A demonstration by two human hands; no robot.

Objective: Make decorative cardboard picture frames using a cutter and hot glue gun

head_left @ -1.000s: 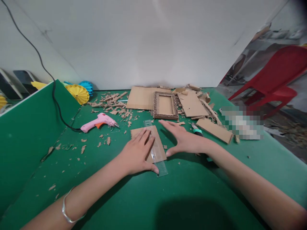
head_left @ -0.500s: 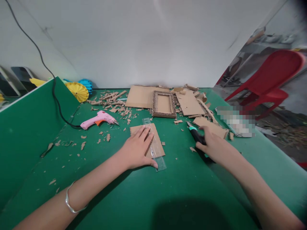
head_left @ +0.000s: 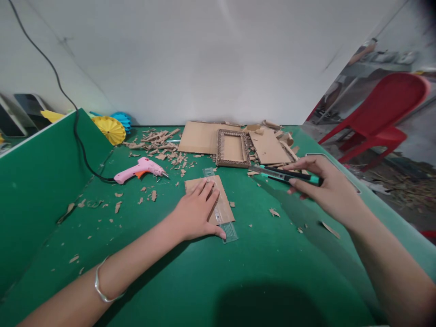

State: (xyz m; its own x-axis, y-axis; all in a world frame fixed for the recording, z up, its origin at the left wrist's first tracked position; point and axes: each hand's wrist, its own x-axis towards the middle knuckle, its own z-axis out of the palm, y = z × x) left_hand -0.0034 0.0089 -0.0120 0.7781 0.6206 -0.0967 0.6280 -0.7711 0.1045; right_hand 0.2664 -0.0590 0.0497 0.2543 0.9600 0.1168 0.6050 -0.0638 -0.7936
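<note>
My left hand (head_left: 194, 213) lies flat with fingers spread. Under it a clear plastic ruler (head_left: 229, 232) is pressed on a small cardboard piece (head_left: 225, 208); both ends of the ruler stick out past the cardboard. In my right hand (head_left: 325, 188) is a black and turquoise utility knife (head_left: 289, 174), held above the table between thumb and fingers. Its blade points left, with the tip near the lower right corner of a cardboard frame (head_left: 233, 162) with corrugated edging.
A pink glue gun (head_left: 141, 169) lies at left, its black cord (head_left: 81, 145) running up over the green partition (head_left: 41, 181). Cardboard sheets (head_left: 199, 137) and a pile of scraps (head_left: 156, 143) spread along the back wall. Yellow and blue paper fans (head_left: 109, 130) stand back left; a red chair (head_left: 384, 109) is off to the right.
My right hand has lifted the utility knife off the table's right side and swung it to point left. My left hand stays on the ruler and cardboard.
</note>
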